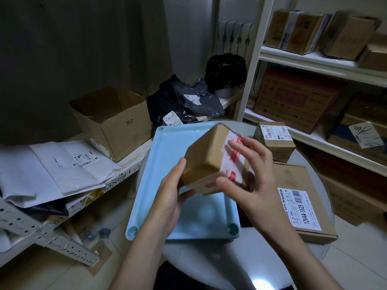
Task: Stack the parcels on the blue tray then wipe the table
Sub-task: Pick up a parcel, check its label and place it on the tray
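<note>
Here the round table (251,258) carries the blue tray (167,155), its long axis running away from the person, still bare; a flat labelled parcel (293,185) and a small parcel (274,141) wait to its right. Both hands, left (167,197) and right (253,176), clasp a taped cardboard parcel (211,160) tilted above the tray, one corner pointing away. Level it, then seat it flat in a corner, leaving room.
</note>
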